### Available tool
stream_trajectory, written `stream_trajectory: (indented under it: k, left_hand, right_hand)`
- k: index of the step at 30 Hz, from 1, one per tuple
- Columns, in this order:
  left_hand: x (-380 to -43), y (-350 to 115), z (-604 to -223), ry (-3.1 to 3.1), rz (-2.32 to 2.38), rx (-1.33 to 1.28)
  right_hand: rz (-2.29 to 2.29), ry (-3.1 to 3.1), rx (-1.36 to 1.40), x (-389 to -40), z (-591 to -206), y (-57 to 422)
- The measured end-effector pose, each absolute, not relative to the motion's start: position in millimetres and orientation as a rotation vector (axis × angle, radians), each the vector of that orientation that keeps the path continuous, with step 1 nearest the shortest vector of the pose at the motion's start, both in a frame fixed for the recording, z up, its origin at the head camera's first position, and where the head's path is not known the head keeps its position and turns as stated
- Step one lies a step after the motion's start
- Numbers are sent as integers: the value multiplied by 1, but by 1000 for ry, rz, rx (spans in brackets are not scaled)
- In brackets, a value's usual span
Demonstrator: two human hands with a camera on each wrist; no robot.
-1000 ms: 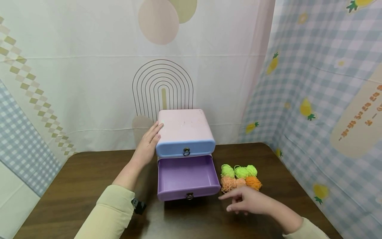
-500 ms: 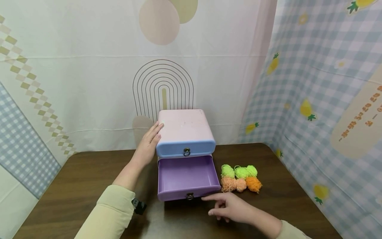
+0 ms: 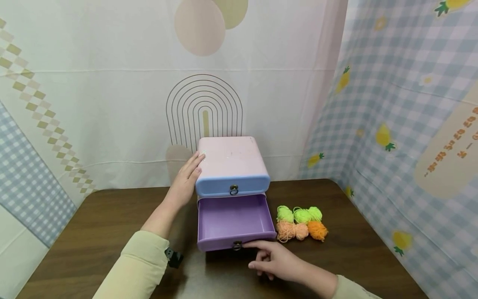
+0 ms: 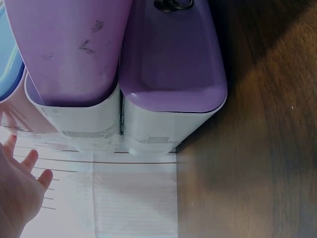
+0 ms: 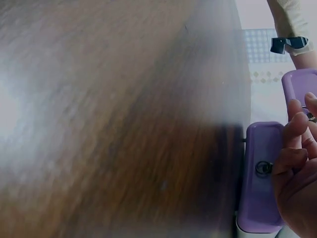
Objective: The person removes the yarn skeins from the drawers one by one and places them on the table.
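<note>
A small chest of drawers has a pink top [image 3: 229,155] and a blue drawer [image 3: 214,188]. Below that, a purple drawer [image 3: 216,244] is pulled out, its inside bare. My left hand [image 3: 183,182] rests with straight fingers against the chest's upper left side. Beside the drawer front, my right hand [image 3: 274,258] points its index finger at the metal ring pull [image 3: 237,245], fingertip right at it. Its other fingers are bent with nothing in them. In the left wrist view, another purple drawer [image 4: 173,54] stands closed under the pulled-out one.
Right of the chest lie small yarn balls: bright green yarn [image 3: 285,214] behind, peach yarn [image 3: 286,231] and orange yarn [image 3: 317,230] in front. The brown wooden table [image 3: 123,211] reaches back to a printed cloth [image 3: 142,108]. A checked cloth [image 3: 396,83] hangs along the right.
My right hand has moved left from beside the yarn to the purple drawer's ring pull, index finger leading. The left hand and the drawers have stayed where they were.
</note>
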State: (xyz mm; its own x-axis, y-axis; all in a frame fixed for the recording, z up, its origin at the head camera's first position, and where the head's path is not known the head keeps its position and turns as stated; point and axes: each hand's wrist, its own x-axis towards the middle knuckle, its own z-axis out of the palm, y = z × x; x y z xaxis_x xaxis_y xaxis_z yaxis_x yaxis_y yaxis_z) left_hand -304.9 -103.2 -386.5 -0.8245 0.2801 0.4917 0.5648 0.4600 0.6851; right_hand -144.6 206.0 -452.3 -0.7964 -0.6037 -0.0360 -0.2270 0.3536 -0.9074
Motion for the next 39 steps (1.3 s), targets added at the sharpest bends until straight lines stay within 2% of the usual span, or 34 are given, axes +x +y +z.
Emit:
stream_trajectory:
  k: [7, 19, 39]
  left_hand:
    - [-305, -103, -387, -2397, -1307, -724]
    - [-306, -103, -388, -2392, -1302, -727]
    - [-303, -103, -386, -2410, -1305, -723]
  right_hand:
    - [-1435, 2267, -703, -146, -457, 196]
    - [-1604, 2406, -451, -142, -460, 175]
    - [-1608, 2452, -438, -144, -459, 174]
